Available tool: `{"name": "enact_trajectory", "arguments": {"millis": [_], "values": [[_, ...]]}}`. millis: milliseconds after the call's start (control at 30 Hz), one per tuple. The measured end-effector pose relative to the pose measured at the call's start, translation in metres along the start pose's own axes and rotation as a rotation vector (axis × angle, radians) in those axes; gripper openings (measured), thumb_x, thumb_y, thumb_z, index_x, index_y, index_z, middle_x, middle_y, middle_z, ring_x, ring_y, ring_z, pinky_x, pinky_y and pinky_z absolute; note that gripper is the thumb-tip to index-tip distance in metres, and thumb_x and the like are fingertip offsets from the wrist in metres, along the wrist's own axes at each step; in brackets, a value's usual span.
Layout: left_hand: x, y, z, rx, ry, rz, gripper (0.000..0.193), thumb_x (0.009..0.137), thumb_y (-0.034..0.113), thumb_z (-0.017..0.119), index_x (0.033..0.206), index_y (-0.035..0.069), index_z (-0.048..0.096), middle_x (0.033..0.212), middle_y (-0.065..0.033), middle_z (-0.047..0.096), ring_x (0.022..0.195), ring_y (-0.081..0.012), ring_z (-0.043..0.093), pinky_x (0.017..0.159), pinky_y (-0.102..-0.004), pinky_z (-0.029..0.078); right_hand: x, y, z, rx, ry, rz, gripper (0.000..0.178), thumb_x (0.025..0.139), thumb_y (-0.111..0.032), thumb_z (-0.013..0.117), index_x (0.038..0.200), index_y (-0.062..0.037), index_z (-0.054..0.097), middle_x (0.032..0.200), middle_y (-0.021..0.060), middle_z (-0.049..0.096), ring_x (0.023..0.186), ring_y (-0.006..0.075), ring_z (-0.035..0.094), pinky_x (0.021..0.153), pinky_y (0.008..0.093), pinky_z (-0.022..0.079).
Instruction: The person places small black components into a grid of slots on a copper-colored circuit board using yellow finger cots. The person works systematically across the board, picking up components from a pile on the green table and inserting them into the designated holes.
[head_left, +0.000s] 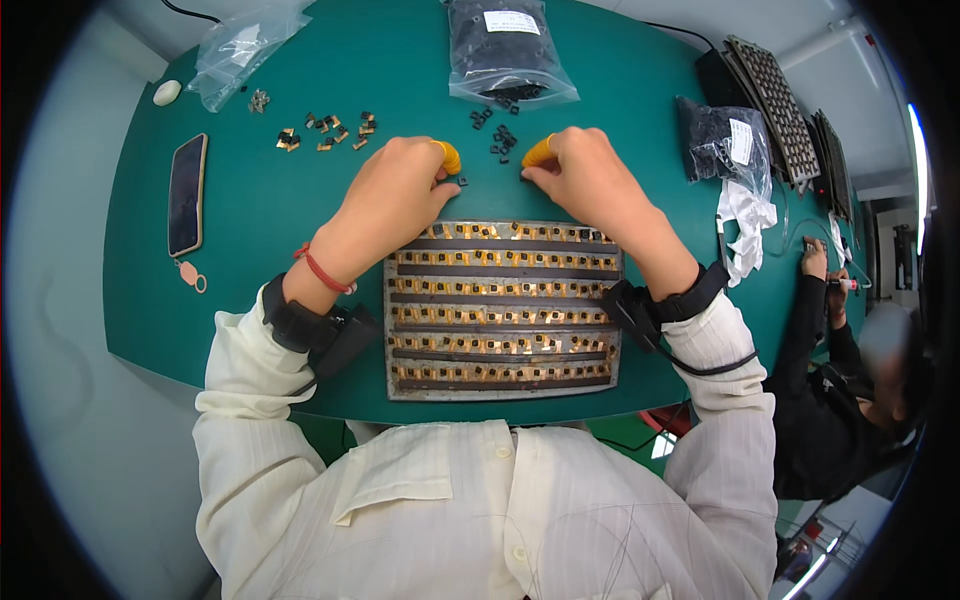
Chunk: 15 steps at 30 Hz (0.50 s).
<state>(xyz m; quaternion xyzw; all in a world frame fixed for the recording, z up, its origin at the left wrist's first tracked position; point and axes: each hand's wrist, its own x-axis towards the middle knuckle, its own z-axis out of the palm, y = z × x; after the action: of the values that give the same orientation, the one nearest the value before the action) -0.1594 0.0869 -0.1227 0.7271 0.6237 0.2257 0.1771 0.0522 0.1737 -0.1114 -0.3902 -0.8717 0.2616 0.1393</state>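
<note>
My left hand [402, 178], with a yellow finger cot on one finger, pinches beyond the far edge of a metal tray [503, 394]. What it pinches is hidden; a small black square part [462, 181] shows right by its fingertips. Opposite it, my right hand [583, 170] also wears a yellow cot and has thumb and finger together, with a dark speck at the tips too small to name. Rows of small gold-coloured metal pieces, many with black square parts on them, fill the tray. Between and beyond the hands lie loose black square parts [502, 140].
Gold-and-black pieces [325, 125] and silvery bits [259, 101] lie at left, near a phone [187, 195]. Bags of black parts stand at the back [500, 50] and right [712, 140]. Stacked trays [770, 100] rise at far right, where a co-worker [830, 400] sits.
</note>
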Motion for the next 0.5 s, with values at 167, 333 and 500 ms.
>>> {"name": "enact_trajectory", "arguments": {"millis": [167,333,500], "values": [[0.005,0.004,0.008,0.052,0.018,0.01,0.02,0.079,0.009,0.075,0.091,-0.005,0.069,0.08,-0.0162,0.067,0.074,-0.0296,0.067,0.068,-0.0372,0.054,-0.003,0.008,-0.011,-0.069,-0.008,0.077,0.022,0.08,-0.007,0.073,0.097,0.0074,0.072,0.082,0.0217,0.071,0.075,0.0283,0.072,0.07,0.0344,0.057],[0.007,0.003,0.015,0.214,0.076,0.112,0.017,0.078,0.01,0.074,0.087,-0.004,0.069,0.079,-0.0153,0.065,0.072,-0.0335,0.063,0.066,-0.0411,0.051,-0.004,0.004,-0.006,0.018,-0.041,0.083,0.022,0.079,-0.009,0.075,0.094,0.0075,0.072,0.079,0.0189,0.072,0.072,0.0252,0.071,0.069,0.0334,0.056],[0.008,0.003,0.01,0.123,0.051,0.064,0.016,0.078,0.008,0.072,0.086,-0.005,0.069,0.08,-0.0158,0.065,0.073,-0.0318,0.064,0.067,-0.0391,0.051,0.001,-0.001,0.006,-0.018,-0.031,0.118,0.02,0.078,-0.01,0.077,0.09,0.0044,0.072,0.081,0.019,0.071,0.077,0.0317,0.07,0.072,0.0381,0.056]]}}
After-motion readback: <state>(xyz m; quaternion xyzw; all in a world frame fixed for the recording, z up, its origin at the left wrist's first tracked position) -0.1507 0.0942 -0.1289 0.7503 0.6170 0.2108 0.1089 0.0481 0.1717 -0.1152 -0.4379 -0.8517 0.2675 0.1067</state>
